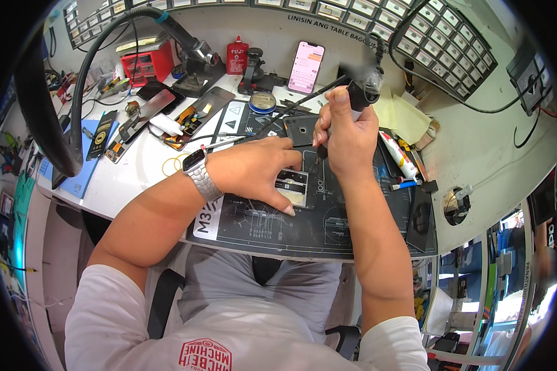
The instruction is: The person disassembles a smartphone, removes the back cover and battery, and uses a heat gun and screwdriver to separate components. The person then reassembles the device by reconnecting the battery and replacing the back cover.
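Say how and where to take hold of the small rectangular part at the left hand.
Take the small rectangular part by its near and far edges, coming from the left. It lies flat on the dark mat, so opposite edges likely hold best; the left hand's grip spans them from that side. The right side seems worse: the right hand's grip holds a dark handheld tool there.

The mat (306, 232) looks smooth, matt — on it, a flat piece (293, 188), partly shiny; beyond the mat, a plastic bottle (236, 59) (glossy red) and glass-faced phone (306, 68).
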Action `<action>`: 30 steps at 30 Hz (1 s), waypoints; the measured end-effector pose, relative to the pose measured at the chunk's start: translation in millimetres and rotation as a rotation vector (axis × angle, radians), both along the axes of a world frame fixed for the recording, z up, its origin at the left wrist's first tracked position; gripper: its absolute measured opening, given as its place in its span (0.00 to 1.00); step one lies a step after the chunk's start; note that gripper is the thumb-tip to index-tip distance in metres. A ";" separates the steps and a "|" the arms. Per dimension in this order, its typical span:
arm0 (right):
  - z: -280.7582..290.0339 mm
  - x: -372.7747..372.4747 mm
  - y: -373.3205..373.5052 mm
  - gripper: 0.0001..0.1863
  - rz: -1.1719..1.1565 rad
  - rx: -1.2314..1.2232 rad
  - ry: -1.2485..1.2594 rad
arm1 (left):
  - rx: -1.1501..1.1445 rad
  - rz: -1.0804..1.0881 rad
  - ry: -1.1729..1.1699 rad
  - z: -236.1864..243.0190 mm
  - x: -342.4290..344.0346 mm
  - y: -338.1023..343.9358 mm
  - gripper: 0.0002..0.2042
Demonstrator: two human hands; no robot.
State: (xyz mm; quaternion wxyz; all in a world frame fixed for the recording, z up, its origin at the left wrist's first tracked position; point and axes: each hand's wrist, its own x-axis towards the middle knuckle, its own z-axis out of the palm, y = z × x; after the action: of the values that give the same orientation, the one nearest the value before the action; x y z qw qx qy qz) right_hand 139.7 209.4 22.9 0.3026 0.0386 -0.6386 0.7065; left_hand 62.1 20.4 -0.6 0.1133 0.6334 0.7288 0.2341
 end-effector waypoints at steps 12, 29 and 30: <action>-0.4 1.9 1.9 0.24 -0.007 -0.008 -0.035 | 0.053 -0.021 -0.013 -8.4 -0.3 3.7 0.39; 3.9 5.1 10.1 0.25 -0.013 -0.019 -0.031 | 0.060 -0.025 -0.014 -12.5 2.4 9.9 0.39; 2.4 4.6 9.3 0.25 -0.014 -0.003 -0.028 | 0.058 -0.021 -0.012 -12.4 2.3 9.6 0.39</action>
State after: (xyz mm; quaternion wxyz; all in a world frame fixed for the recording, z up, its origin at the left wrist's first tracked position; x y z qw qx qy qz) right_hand 144.3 218.7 25.2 0.2984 0.0240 -0.6422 0.7057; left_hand 64.4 30.0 -13.0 0.1015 0.6426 0.7143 0.2578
